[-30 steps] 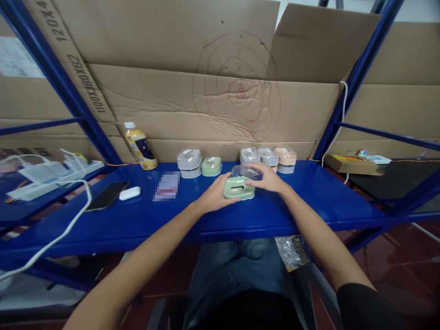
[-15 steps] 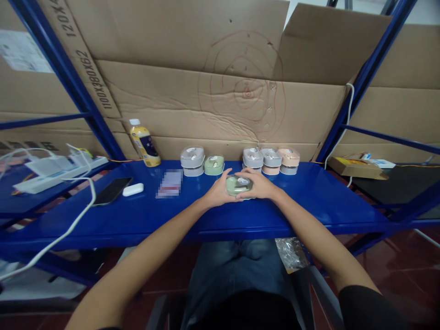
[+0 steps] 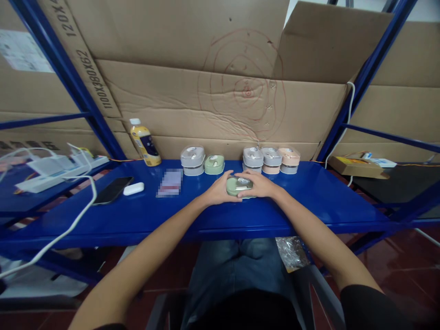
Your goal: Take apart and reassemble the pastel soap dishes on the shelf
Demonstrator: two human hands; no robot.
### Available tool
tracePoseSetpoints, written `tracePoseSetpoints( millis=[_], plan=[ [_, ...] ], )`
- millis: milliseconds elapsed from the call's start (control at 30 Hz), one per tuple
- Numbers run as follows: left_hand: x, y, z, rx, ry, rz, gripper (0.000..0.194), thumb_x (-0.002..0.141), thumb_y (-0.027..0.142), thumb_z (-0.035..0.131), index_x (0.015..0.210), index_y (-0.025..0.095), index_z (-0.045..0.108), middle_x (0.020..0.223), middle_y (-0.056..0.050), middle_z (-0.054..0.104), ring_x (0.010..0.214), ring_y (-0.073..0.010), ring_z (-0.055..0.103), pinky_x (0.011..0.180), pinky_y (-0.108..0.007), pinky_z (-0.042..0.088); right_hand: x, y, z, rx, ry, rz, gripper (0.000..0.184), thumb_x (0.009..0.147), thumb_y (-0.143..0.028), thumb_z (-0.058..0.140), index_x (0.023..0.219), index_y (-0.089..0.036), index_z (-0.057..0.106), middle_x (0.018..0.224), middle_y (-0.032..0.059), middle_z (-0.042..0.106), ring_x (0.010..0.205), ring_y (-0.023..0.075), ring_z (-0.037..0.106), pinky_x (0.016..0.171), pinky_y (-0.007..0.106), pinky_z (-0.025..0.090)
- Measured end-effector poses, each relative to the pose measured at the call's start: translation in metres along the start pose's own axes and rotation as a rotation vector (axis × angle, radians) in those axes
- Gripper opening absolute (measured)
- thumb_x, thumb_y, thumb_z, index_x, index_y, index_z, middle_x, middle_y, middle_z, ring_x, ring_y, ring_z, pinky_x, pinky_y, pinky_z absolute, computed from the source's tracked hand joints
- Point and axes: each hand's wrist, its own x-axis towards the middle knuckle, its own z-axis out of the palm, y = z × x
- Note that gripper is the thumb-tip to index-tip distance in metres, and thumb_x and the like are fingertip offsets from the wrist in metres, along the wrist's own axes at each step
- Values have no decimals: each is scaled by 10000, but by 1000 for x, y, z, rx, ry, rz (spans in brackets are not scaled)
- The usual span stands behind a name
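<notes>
Between my two hands is a green soap box with a clear lid (image 3: 239, 186), low over the blue table (image 3: 192, 215). My left hand (image 3: 220, 189) closes on its left side, and my right hand (image 3: 258, 184) wraps its right side and back. Whether the box rests on the table I cannot tell. Behind it on the left stand a grey stacked box (image 3: 193, 161) and a single green box (image 3: 214, 164). On the right stand a grey stack (image 3: 252, 159), a grey box over a pink one (image 3: 271, 160) and a peach box over a grey one (image 3: 289, 160).
A yellow bottle (image 3: 145, 143) stands at the back left. Near it lie a blurred packet (image 3: 170, 182), a white earphone case (image 3: 134, 189) and a black phone (image 3: 113, 190). A white cable (image 3: 77, 220) crosses the left end. Cardboard (image 3: 165, 101) walls the back.
</notes>
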Motion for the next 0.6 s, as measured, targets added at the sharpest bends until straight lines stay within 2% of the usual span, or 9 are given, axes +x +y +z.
tracePoseSetpoints(
  millis=[100, 200, 267, 367, 467, 600],
  plan=[
    [-11, 5, -12, 115, -40, 121, 993, 684, 538, 888, 1517, 203, 465, 1527, -180, 550, 1408, -392, 539, 1185, -547, 427, -3, 3, -4, -19, 35, 1, 973, 720, -722, 840, 1535, -275, 554, 1395, 145, 598, 1304, 365, 610, 1139, 557, 480],
    [-30, 12, -24, 279, -44, 109, 851, 795, 521, 807, 1528, 235, 481, 1471, -152, 572, 1343, -375, 582, 1134, -523, 480, -6, 4, -7, -70, 123, 13, 1011, 690, -702, 872, 1535, -255, 544, 1456, 168, 557, 1356, 382, 567, 1170, 579, 449],
    [-42, 17, -28, 437, 23, 82, 724, 871, 508, 735, 1501, 225, 519, 1408, -156, 578, 1278, -375, 605, 1095, -521, 501, -6, 2, -8, -118, 170, 40, 925, 723, -659, 871, 1493, -236, 581, 1430, 170, 570, 1338, 379, 573, 1160, 575, 459],
    [-47, 22, -28, 651, 95, 87, 478, 942, 450, 669, 1342, 190, 638, 1307, -174, 598, 1229, -387, 596, 1072, -524, 491, -4, -2, -7, -183, 227, 82, 670, 835, -537, 820, 1397, -216, 648, 1337, 161, 619, 1261, 368, 606, 1106, 569, 497],
    [-31, 24, -25, 745, 81, 95, 378, 946, 410, 682, 1243, 176, 681, 1245, -190, 623, 1217, -406, 580, 1060, -529, 473, -3, -5, -8, -183, 337, 89, 438, 918, -442, 722, 1278, -194, 699, 1216, 146, 669, 1184, 347, 635, 1059, 537, 521],
    [13, 22, -16, 851, 60, 74, 351, 929, 375, 710, 1188, 138, 715, 1223, -233, 648, 1260, -461, 539, 1074, -569, 424, -4, -3, -16, -110, 505, 136, 273, 943, -406, 649, 1113, -210, 734, 1104, 112, 700, 1027, 295, 677, 979, 485, 551]
  ],
)
